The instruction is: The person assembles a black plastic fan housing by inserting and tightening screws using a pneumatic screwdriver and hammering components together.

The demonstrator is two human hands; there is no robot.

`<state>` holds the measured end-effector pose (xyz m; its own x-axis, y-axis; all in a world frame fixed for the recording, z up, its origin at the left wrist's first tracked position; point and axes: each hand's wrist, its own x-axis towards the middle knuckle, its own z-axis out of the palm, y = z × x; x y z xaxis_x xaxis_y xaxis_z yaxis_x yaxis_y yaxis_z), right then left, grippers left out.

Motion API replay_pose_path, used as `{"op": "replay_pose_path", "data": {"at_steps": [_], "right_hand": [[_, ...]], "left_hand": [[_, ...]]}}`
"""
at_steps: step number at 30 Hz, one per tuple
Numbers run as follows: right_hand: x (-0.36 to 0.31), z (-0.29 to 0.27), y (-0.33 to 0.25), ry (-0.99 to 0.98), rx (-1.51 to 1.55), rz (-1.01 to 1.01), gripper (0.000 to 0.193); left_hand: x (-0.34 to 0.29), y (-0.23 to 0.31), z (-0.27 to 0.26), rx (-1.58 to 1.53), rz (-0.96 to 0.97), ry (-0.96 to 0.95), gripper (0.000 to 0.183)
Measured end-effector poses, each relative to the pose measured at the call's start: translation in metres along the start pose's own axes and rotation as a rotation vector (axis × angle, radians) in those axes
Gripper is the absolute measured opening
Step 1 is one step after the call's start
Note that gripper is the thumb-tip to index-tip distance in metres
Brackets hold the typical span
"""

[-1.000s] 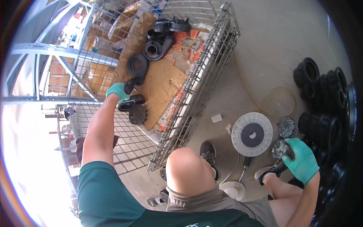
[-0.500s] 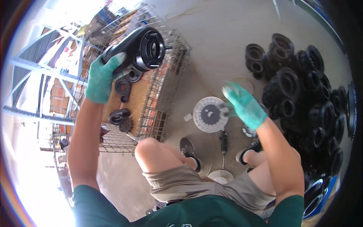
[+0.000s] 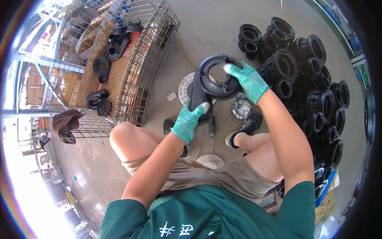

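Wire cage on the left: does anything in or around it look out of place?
A crumpled brown cloth, apparently draped over the near end of the wire cage, looks odd beside the black parts lying inside. A white scrap also lies loose on the floor nearby.

Two-handed hold at mid-scene, gloved in green
Left grip [image 3: 187,122] lies nearer and to the left, its thumb [image 3: 200,109] angled far and right; right grip [image 3: 250,81] lies farther and to the right, one digit [image 3: 233,70] stretched left; left forearm [image 3: 154,171] slants in from near left, right forearm [image 3: 285,127] from near right, right elbow [image 3: 301,172] bent
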<state>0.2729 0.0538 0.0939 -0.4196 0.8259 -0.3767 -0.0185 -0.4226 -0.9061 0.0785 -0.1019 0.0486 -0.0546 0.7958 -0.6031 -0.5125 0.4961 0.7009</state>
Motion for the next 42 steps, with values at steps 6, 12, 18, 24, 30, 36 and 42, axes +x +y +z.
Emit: {"op": "replay_pose_path", "data": {"at_steps": [6, 12, 18, 24, 30, 36, 42], "right_hand": [[0.067, 0.019, 0.087, -0.21, -0.603, 0.142, 0.07], [0.098, 0.061, 0.087, -0.159, -1.028, 0.12, 0.085], [0.111, 0.061, 0.117, -0.044, -1.234, -0.053, 0.068], [0.117, 0.054, 0.133, -0.163, -1.175, 0.092, 0.077], [0.114, 0.061, 0.122, -0.241, -1.358, 0.104, 0.079], [0.12, 0.069, 0.121, -0.211, -1.331, 0.114, 0.076], [0.117, 0.068, 0.122, -0.23, -1.317, 0.165, 0.088]], "left_hand": [[0.003, -0.049, -0.036, 0.161, -0.214, 0.11, 0.048], [0.034, -0.063, -0.067, 0.203, -0.237, 0.173, 0.047], [0.059, -0.067, -0.077, 0.373, -0.147, 0.11, 0.056], [0.085, -0.104, -0.091, 0.251, -0.095, 0.142, 0.061], [0.07, -0.105, -0.079, 0.112, -0.053, 0.168, 0.052], [0.071, -0.07, -0.086, 0.116, -0.262, 0.13, 0.055], [0.065, -0.069, -0.088, 0.518, -0.188, 0.145, 0.072]]}}
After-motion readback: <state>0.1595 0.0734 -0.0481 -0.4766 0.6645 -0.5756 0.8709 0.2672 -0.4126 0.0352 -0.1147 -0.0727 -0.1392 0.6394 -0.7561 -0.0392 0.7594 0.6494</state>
